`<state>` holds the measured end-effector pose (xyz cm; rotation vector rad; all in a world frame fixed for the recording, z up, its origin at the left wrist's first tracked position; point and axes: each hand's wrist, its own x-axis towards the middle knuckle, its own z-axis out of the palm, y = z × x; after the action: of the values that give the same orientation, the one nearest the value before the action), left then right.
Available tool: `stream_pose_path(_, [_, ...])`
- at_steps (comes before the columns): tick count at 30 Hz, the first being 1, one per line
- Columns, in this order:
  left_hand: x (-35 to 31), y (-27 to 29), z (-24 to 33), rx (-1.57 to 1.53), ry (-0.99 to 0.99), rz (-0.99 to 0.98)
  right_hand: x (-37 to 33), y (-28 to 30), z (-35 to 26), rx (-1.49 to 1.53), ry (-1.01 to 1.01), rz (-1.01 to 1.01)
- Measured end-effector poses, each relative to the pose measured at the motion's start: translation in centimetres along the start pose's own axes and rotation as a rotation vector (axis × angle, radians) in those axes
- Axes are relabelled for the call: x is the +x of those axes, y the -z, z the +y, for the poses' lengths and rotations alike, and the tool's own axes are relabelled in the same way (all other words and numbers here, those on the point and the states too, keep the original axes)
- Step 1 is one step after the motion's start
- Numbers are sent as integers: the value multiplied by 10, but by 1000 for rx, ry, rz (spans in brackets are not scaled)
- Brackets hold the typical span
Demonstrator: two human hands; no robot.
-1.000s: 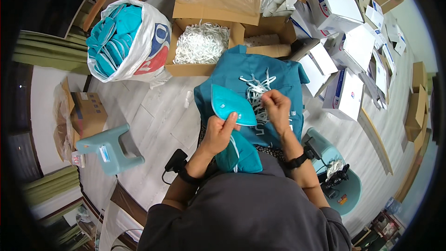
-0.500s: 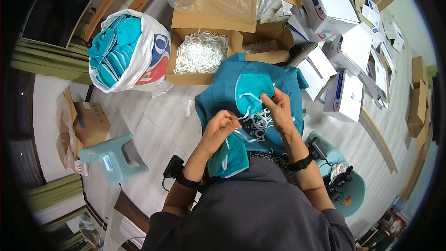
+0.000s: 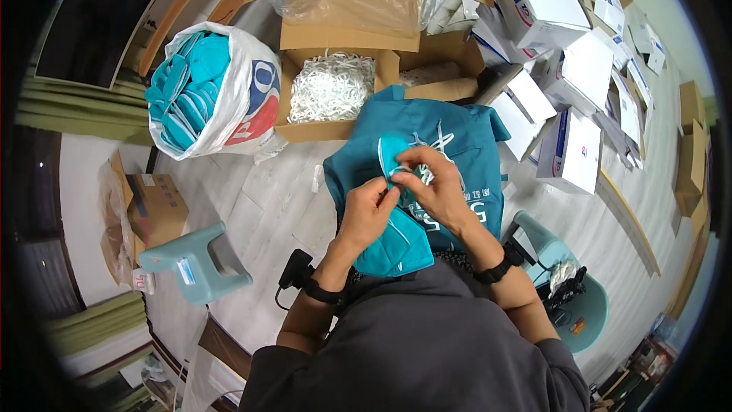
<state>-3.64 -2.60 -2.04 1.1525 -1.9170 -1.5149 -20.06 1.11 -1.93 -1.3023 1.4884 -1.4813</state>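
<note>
While one teal mask (image 3: 390,151) sits mid-frame, left hand (image 3: 367,212) and right hand (image 3: 435,187) both grip it in closed, near-touching pinches. Just below, more teal fabric (image 3: 396,250), piece count unclear. One white bag (image 3: 242,111) of masks (image 3: 187,95), upper left; one open carton (image 3: 309,132) of white straps (image 3: 332,88), top centre.

Left of the left grip (image 3: 366,214), floor (image 3: 274,206) lies open; carton (image 3: 319,131) blocks ahead; white boxes (image 3: 573,80) crowd ahead-right.

The fingers (image 3: 418,156) hide part of the upper teal mask (image 3: 390,151).
</note>
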Motion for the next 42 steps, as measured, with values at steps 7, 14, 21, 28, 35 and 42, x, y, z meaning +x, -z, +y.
stream_pose_path(7, [-22, 22, 15, -186, 136, -191, 4, 28, 70, -294, 68, 289])
stream_pose_path(14, [-19, 28, 8, -461, 103, 154, -6, 34, 51, -396, 114, -28])
stream_pose_path(21, [-10, 1, 18, -414, -3, 342, -36, -16, 11, 744, -560, -252])
stream_pose_path(28, [-23, 3, 1, -108, 49, 82, -21, -8, 8, 28, -150, 2])
stream_pose_path(35, [-37, 34, 19, -556, 158, 20, -1, 35, 73, -137, -320, 19])
stream_pose_path(42, [-14, 28, 11, -460, 237, -132, -6, 6, 19, 577, -558, -270])
